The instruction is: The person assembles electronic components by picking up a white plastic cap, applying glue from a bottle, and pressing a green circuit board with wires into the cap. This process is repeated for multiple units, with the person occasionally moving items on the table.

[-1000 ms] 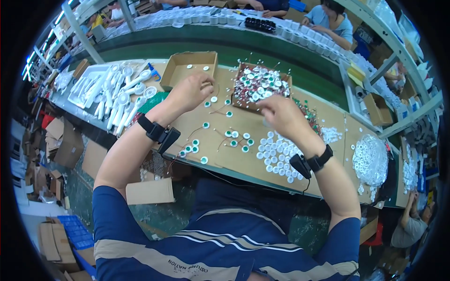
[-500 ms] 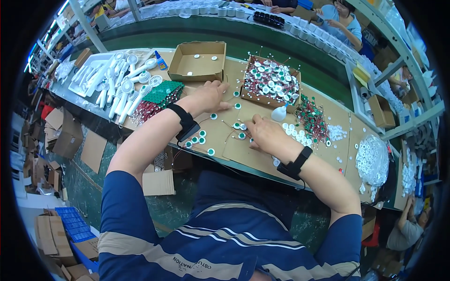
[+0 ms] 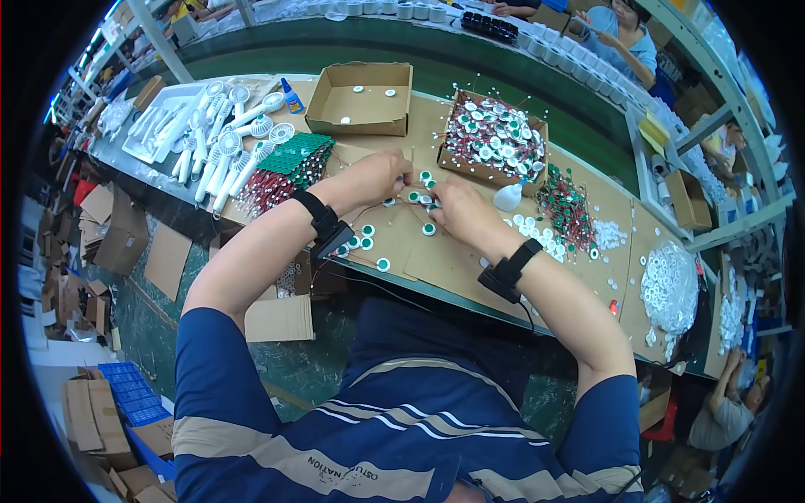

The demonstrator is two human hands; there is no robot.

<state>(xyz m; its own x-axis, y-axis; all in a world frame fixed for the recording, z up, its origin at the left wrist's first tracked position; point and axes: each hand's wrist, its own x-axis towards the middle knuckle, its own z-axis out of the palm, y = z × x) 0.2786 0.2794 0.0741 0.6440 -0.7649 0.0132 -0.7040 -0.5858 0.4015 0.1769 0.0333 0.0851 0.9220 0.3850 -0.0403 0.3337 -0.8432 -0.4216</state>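
Observation:
My left hand (image 3: pixel 386 175) is over the cardboard-covered table, its fingers closed at the tips. Whatever is between them is too small to make out. Opposite it, my right hand (image 3: pixel 463 211) has thumb and fingers pinched on a small round disc at the edge of a loose group. Those discs are white with green centres and thin red wires; one wired disc (image 3: pixel 429 229) lies just below my right fingertips. More green-centred discs (image 3: pixel 383 265) lie near the table's front edge. White discs (image 3: pixel 549 241) are spread to the right of my right hand.
An open cardboard box (image 3: pixel 359 127) holds a few discs. Another box (image 3: pixel 444 159) is heaped with wired discs. White handheld fans (image 3: pixel 226 144), green boards (image 3: pixel 298 157) and a blue glue bottle (image 3: pixel 292 96) are left. A white squeeze bottle (image 3: pixel 508 197), wired parts (image 3: pixel 566 210) and a bag of rings (image 3: pixel 668 289) are right.
My right hand has moved up and left, closer to my left hand, whose fingers have drawn together. The loose wired discs between them have shifted upward. The view has shifted slightly.

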